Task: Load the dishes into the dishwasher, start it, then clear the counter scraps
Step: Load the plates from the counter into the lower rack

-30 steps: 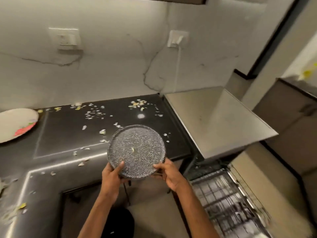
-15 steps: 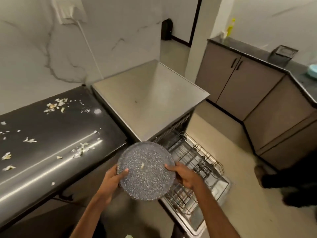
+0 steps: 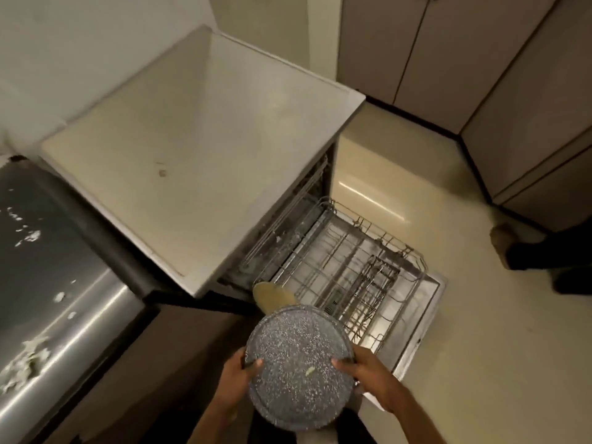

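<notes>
No text, label, brand or number can be read anywhere.

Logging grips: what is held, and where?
The speckled plate, gripped at opposite rim edges: left hand on the left, right hand on the right.

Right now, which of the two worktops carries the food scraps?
The dark glossy counter on the left; pale scraps dot it. The pale dishwasher top beside it shows only a small stain.
</notes>
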`<state>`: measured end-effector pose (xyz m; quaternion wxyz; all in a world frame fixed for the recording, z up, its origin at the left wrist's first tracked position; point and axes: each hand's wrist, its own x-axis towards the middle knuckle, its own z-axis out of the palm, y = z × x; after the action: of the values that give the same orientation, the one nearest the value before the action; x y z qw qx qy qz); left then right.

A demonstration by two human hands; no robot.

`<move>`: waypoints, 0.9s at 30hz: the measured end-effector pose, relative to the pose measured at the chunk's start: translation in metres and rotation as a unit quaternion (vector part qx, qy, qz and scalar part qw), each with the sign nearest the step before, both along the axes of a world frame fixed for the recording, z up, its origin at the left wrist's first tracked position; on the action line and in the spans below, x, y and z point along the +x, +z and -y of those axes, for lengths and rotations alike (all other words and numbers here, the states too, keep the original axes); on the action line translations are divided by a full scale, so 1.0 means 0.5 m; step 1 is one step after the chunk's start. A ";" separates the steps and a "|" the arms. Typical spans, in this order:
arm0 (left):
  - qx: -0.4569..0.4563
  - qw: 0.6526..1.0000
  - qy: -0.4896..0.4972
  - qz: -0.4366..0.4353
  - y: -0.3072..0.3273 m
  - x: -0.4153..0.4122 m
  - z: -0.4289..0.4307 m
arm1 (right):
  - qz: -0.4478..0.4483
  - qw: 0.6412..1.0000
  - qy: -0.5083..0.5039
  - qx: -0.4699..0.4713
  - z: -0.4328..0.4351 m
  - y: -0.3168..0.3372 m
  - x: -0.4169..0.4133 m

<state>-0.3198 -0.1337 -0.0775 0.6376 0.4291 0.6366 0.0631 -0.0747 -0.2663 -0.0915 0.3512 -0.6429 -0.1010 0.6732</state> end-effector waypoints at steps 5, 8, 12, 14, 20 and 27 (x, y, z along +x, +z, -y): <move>-0.021 0.997 -0.060 -0.037 -0.160 0.031 -0.101 | -0.013 0.998 -0.057 0.006 -0.027 -0.121 -0.005; -0.006 0.998 -0.043 -0.045 -0.233 0.077 -0.169 | 0.003 0.989 -0.146 0.016 -0.064 -0.190 -0.008; -0.025 0.995 -0.085 -0.053 -0.309 0.128 -0.249 | 0.142 0.973 -0.177 0.038 -0.117 -0.293 -0.016; -0.031 0.992 -0.113 -0.047 -0.350 0.147 -0.285 | 0.267 0.955 -0.117 0.044 -0.152 -0.334 -0.020; -0.104 0.994 0.008 -0.035 -0.483 0.177 -0.361 | 0.457 0.864 0.186 0.099 -0.247 -0.416 -0.085; -0.081 0.993 0.066 -0.050 -0.583 0.132 -0.371 | 0.510 0.766 0.380 0.091 -0.292 -0.549 -0.182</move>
<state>-0.2540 0.0519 -0.3690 0.6320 0.3357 0.6978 0.0313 -0.1658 -0.1201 -0.3662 0.0203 -0.7657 -0.5619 0.3124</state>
